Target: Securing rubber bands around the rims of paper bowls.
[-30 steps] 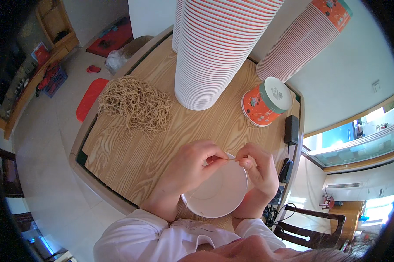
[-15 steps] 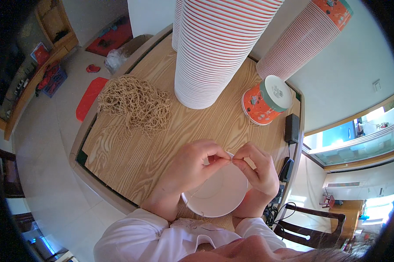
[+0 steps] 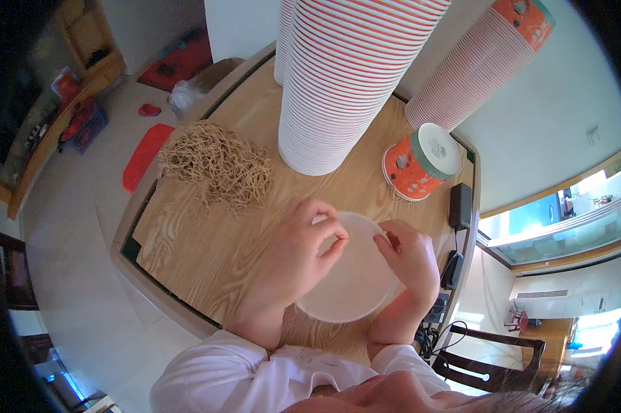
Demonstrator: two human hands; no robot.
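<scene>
A white-lined paper bucket [image 3: 346, 292] stands in front of me, its open mouth facing up toward me. My right hand [image 3: 410, 258] is closed over its right rim, thumb on the inner side, with a bit of orange outer wall showing beneath the fingers. Over the left side of the mouth, my left hand [image 3: 310, 241] has its thumb and forefinger curled together in a pinch. Whether a thread lies between those fingertips is too fine to see. A loose tangle of tan string [image 3: 217, 165] lies on the wooden table [image 3: 186, 255], left of the buckets.
A tall stack of nested paper buckets [image 3: 351, 76] rises beyond my hands, with another stack [image 3: 472, 72] behind it. An upside-down orange and green bucket [image 3: 417, 165] stands at the right. Black power adapters [image 3: 459, 206] and cables line the right edge. A chair [image 3: 493, 358] is nearby.
My hands have parted from their shared pinch above the bucket. The right now grips the rim, the left has drawn away leftward, and the bucket has shifted slightly farther from me.
</scene>
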